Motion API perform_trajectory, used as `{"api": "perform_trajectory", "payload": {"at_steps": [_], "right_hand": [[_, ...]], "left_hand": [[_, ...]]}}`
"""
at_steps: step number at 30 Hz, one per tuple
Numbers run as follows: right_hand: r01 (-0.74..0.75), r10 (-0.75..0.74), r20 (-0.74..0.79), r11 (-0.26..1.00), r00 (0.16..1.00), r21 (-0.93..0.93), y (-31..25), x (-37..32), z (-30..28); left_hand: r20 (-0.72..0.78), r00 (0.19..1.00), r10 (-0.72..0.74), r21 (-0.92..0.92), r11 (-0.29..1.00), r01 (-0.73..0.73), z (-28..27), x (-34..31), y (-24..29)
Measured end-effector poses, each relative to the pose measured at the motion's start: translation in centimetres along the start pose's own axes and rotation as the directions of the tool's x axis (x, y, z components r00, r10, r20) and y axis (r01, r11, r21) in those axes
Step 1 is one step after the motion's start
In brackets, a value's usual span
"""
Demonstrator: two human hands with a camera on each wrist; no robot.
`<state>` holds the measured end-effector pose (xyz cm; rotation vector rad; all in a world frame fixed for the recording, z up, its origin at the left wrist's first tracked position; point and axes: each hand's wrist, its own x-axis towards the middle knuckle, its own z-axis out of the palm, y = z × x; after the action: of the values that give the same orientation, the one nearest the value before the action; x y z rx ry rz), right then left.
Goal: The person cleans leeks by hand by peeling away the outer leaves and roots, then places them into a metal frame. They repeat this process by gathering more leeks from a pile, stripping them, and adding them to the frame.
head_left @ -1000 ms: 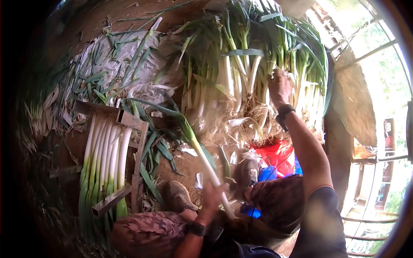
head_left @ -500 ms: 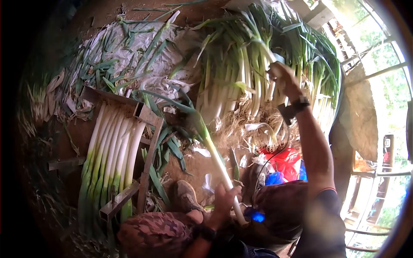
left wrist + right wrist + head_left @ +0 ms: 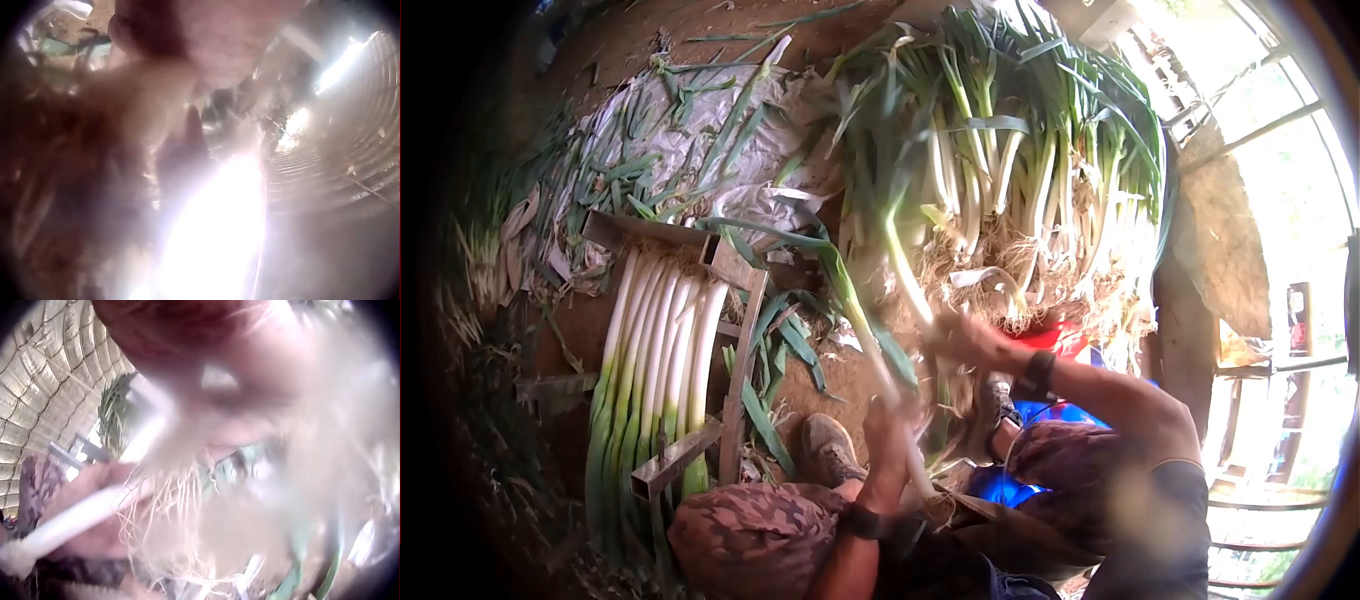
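Note:
In the head view the left hand grips the white stalk of a leek, whose root end points down toward the lap. Right of it, the right hand holds a second leek low on its white part, leaves up. Pale stringy roots hang below the right hand in the right wrist view, with the left hand behind them on its own stalk. Blur and glare hide most of the left wrist view, where part of the left hand shows at the top.
A metal rack at the left holds a row of leeks. A large upright bunch of leeks stands behind the right hand. Loose leaves lie on a pale sheet. The person's shoe is between rack and left hand.
The right hand has moved from the large bunch down and left toward the left hand, bringing a leek with it. The left hand keeps its grip on its leek.

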<state>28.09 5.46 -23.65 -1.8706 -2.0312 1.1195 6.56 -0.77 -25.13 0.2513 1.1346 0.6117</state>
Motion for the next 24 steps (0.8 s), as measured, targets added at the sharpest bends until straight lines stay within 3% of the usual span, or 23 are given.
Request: {"api": "perform_trajectory", "payload": {"at_steps": [1, 2, 3, 4, 5, 6, 10, 11, 12, 13, 14, 15, 16, 18, 19, 21, 22, 24], "right_hand": [[-0.114, 0.097, 0.111, 0.982, 0.989, 0.149, -1.5, -1.3, 1.7], [0.217, -0.183, 0.159, 0.948, 0.970, -0.233, -1.3, -2.5, 4.0], [0.504, -0.403, 0.302, 0.670, 0.864, -0.546, -1.0, -3.4, 5.9], [0.213, -0.180, 0.225, 0.968, 0.958, -0.132, -2.1, -4.5, 6.0], [-0.159, 0.072, 0.263, 0.933, 0.962, 0.322, -3.9, -5.5, 5.1], [-0.219, 0.115, 0.296, 0.913, 0.948, 0.344, -5.3, -5.6, 4.0], [-0.167, 0.019, 0.328, 0.888, 0.944, 0.429, -3.5, -5.8, 4.2], [-0.182, 0.006, 0.402, 0.898, 0.916, 0.402, -3.6, -5.6, 3.3], [-0.192, -0.008, 0.473, 0.908, 0.881, 0.372, -3.6, -5.4, 2.7], [-0.192, -0.006, 0.469, 0.907, 0.883, 0.374, -3.6, -5.4, 2.4], [-0.224, 0.027, 0.507, 0.917, 0.861, 0.331, -3.6, -5.3, 2.1], [-0.254, 0.061, 0.544, 0.924, 0.837, 0.286, -3.6, -5.2, 2.0], [-0.253, 0.062, 0.541, 0.924, 0.839, 0.287, -3.6, -5.2, 1.9], [-0.229, 0.040, 0.561, 0.935, 0.827, 0.271, -3.6, -5.2, 1.8], [-0.227, 0.041, 0.557, 0.936, 0.830, 0.270, -3.6, -5.3, 1.7], [0.072, -0.223, 0.511, 0.952, 0.830, 0.297, -4.0, -5.7, 1.4], [0.150, -0.314, 0.522, 0.931, 0.793, 0.332, -4.3, -6.4, 1.3], [0.212, -0.435, 0.588, 0.887, 0.682, 0.411, -6.9, -8.3, -1.1]], "left_hand": [[-0.035, 0.999, -0.006, 0.040, 0.999, 0.008, -0.4, 0.5, -0.3], [-0.040, 0.999, -0.008, 0.043, 0.999, 0.009, -0.6, 0.6, -0.5], [-0.033, 0.998, 0.049, 0.076, 0.996, -0.047, -0.7, 0.6, -0.7], [-0.023, 0.994, 0.105, 0.109, 0.989, -0.102, -0.6, 0.7, -0.9], [-0.021, 0.994, 0.103, 0.112, 0.989, -0.100, -0.4, 0.6, -0.8], [-0.042, 0.995, 0.094, 0.124, 0.988, -0.089, 0.0, 0.3, -0.6], [0.000, 0.996, 0.086, 0.059, 0.995, -0.086, 2.0, -0.8, 1.0], [0.029, 0.996, 0.087, 0.016, 0.996, -0.087, 2.4, -1.1, 1.1], [0.107, 0.994, -0.020, -0.031, 0.999, 0.023, 2.2, -1.1, 1.6], [0.111, 0.994, -0.019, -0.027, 0.999, 0.022, 1.2, -0.8, 1.3], [0.203, 0.975, 0.096, 0.251, 0.957, -0.147, -0.1, -0.3, 0.4], [0.319, 0.931, 0.177, 0.486, 0.813, -0.321, -0.4, -0.1, 0.2], [0.322, 0.930, 0.177, 0.487, 0.811, -0.323, -0.4, 0.0, -0.2], [0.265, 0.964, 0.012, 0.211, 0.975, -0.071, 0.5, -0.2, -0.1], [0.269, 0.963, 0.015, 0.212, 0.974, -0.075, 0.6, -0.2, 0.1], [0.129, 0.980, -0.150, 0.127, 0.983, 0.134, 0.4, -0.3, 0.5], [0.129, 0.980, -0.150, 0.127, 0.983, 0.134, 0.1, -0.1, 0.5], [0.202, 0.971, -0.128, -0.080, 0.986, 0.147, -0.8, 0.6, -0.1]]}}
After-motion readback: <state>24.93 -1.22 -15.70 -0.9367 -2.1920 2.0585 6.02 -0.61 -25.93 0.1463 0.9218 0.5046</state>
